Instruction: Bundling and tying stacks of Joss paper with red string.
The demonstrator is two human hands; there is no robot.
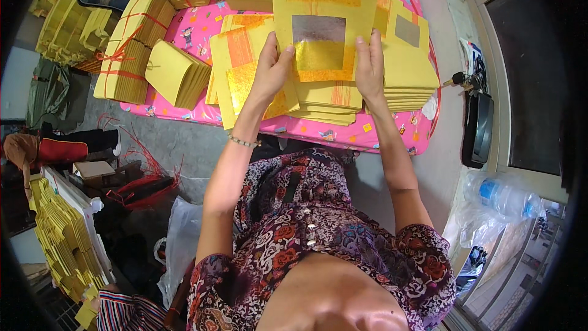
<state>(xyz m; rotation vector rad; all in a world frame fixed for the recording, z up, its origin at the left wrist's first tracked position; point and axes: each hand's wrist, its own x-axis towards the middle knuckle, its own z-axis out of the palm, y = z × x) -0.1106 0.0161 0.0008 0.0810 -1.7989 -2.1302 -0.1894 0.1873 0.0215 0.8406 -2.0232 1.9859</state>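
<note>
A yellow sheet of joss paper (319,27) is held up by its two sides, with orange printed bands and a silver-and-gold foil square in its middle. My left hand (273,68) pinches its left edge, thumb in front. My right hand (371,68) grips the right edge the same way. Whether one sheet or a thin stack is in my hands, I cannot tell. Below and left lies a printed yellow sheet (236,86), partly behind my left wrist. A pile of yellow paper (327,113) lies under the held sheet, and another stack (410,79) is at its right.
The papers rest on a pink patterned cloth (380,141). Red-tied bundles (125,64) and a loose folded stack (174,76) stand at the left. Red string (144,159) litters the floor. More yellow stacks (64,233) and a striped sleeve (125,309) are lower left. A plastic bottle (499,196) is right.
</note>
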